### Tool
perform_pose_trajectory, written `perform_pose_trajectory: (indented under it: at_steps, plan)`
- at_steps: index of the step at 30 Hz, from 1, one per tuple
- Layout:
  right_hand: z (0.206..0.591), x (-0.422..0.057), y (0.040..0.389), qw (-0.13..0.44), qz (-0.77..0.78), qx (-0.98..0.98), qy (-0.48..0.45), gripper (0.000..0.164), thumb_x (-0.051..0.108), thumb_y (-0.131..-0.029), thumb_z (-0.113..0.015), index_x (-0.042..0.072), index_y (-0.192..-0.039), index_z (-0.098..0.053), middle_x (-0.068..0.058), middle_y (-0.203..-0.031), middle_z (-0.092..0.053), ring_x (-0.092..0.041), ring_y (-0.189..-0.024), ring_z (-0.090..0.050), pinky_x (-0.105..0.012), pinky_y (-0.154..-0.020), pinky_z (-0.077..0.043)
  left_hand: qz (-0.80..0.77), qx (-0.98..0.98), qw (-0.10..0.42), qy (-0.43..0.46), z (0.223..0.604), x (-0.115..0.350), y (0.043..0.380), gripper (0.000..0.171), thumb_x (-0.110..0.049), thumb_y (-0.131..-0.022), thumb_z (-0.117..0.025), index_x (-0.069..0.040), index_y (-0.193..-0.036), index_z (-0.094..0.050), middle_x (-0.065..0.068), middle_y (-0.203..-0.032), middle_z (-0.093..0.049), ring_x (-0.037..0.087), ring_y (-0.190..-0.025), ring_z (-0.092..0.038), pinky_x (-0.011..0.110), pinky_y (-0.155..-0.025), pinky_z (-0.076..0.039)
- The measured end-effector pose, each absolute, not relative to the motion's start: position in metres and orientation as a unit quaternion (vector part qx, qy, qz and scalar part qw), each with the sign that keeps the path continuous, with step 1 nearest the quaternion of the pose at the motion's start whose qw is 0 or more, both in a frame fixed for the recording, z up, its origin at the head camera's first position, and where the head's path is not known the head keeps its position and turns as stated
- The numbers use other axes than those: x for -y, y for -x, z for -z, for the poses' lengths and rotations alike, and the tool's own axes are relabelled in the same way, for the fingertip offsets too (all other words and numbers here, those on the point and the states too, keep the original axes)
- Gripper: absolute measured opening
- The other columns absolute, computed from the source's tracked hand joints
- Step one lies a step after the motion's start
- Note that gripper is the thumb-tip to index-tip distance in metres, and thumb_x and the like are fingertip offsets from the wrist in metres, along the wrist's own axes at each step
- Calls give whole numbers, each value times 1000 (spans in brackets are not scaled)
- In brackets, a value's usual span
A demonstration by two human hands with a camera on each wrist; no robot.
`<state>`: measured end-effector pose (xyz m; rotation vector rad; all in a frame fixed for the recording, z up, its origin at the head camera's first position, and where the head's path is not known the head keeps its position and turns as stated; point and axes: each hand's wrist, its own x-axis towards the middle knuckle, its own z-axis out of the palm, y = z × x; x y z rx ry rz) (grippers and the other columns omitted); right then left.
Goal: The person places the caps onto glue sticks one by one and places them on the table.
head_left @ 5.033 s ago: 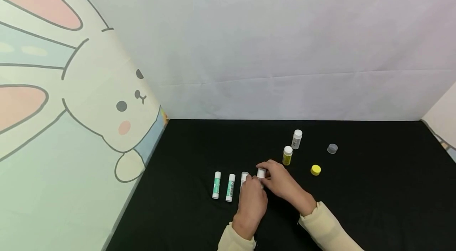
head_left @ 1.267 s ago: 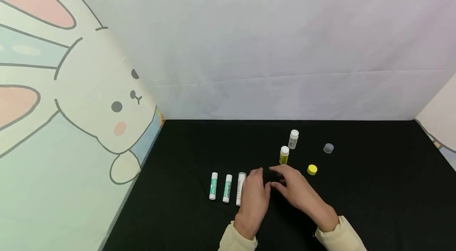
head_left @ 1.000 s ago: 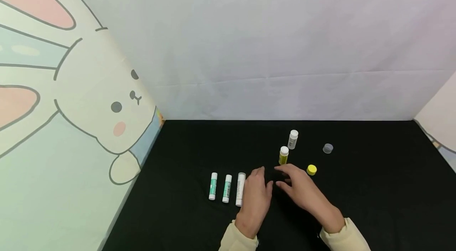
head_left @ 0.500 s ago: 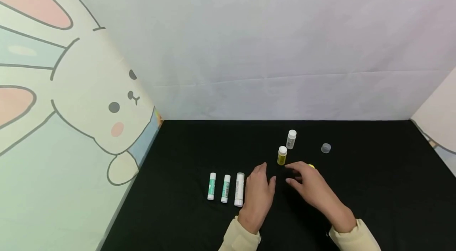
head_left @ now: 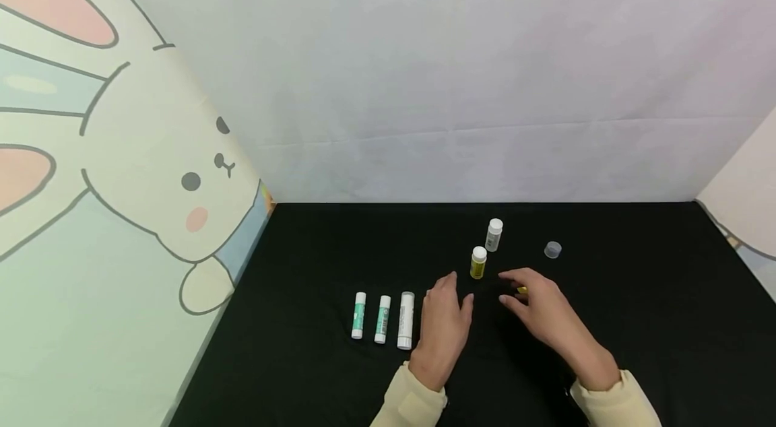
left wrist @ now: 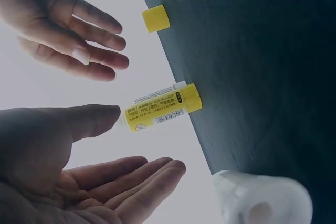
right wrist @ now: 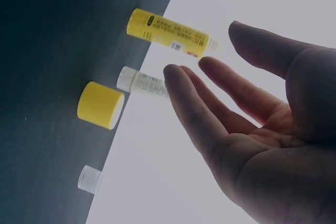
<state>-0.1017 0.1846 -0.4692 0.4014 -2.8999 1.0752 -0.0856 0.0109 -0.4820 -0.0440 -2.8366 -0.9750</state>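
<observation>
My left hand hovers just right of a large white glue stick with nothing between its parted fingers and thumb. My right hand is likewise empty, its fingers spread and loosely bent. Behind and between the hands stands an upright yellow glue stick, uncapped, its white tip showing. The yellow cap sits beside the right hand, mostly hidden behind its fingers in the head view. A slim white glue stick stands upright farther back. In the left wrist view a whitish cylinder shows at the lower edge.
Two green-and-white glue sticks lie side by side at the left, next to the large white one. A clear cap sits at the back right. Black cloth covers the table, which meets a pale backdrop.
Five seconds ago both hands were fingering a white stick; they have let go and drawn apart. The right hand has moved right, over the yellow cap in the head view; the left shifted slightly right.
</observation>
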Motion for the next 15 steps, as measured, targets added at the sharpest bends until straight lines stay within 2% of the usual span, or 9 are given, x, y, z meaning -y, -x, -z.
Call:
perform_pose_trajectory:
  at_steps: [6, 15]
  plan:
    - [468, -191, 104, 23, -329, 936, -120, 36, 10, -83, -70, 3, -117, -61, -19, -118, -56, -34, -98, -58, -51, -78, -47, 323, 943, 83, 23, 482, -13, 88, 45, -25, -88, -65, -3, -126, -55, 9, -125, -56, 20, -110, -56, 34, -88, -47]
    - [470, -200, 107, 46, -324, 938, -114, 36, 7, -81, -71, 0, -116, -60, -19, -113, -57, -29, -85, -62, -43, -70, -51, 324, 941, 91, 23, 484, -19, 93, 45, -24, -88, -66, -2, -126, -55, 10, -125, -56, 21, -110, -56, 34, -87, -47]
